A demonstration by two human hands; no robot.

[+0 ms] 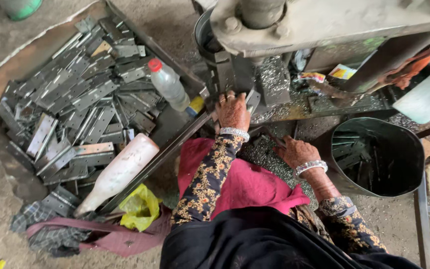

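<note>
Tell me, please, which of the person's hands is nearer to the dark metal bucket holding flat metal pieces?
Right. The right hand lies just beside the dark bucket; the left hand is farther away, up at the press.

To our left a shallow wooden tray (pixel 6 84) holds a heap of flat perforated steel plates (pixel 75 99), with a clear plastic bottle (pixel 169 85) lying on them. Ahead stands the grey metal press machine (pixel 294 20). To our right, a dark round metal bucket (pixel 404 149) holds more plates.
</note>
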